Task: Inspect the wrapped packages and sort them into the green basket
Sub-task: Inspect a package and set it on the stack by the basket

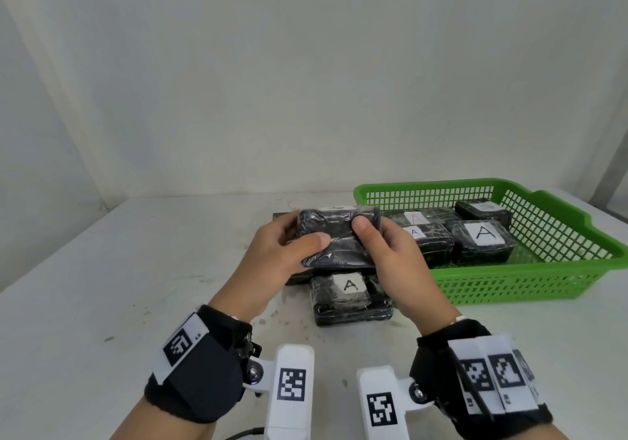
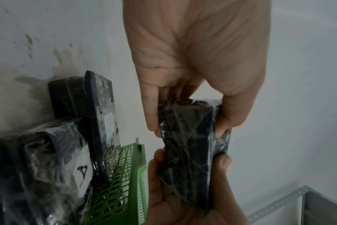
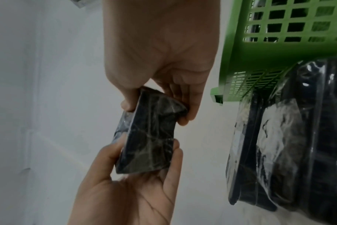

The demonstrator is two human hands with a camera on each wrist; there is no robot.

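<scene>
Gripping a black block wrapped in clear crinkled film (image 1: 336,235), both hands hold it raised above the pale, stained worktop (image 1: 136,269). The left hand (image 1: 289,252) pinches its left end between thumb and fingers, and the right hand (image 1: 384,246) clamps the right end the same way. The block is tilted so that its plain dark side faces the person, with a white label just showing along the far top edge; this looks like a turn to bring the label into sight for inspection. Directly under the hands a second film-wrapped black package with a white "A" label (image 1: 350,295) lies on the worktop, not yet sorted. The green slotted plastic basket (image 1: 509,283) stands just to the right, within easy reach, already holding several wrapped packages with "A" labels (image 1: 482,239).
</scene>
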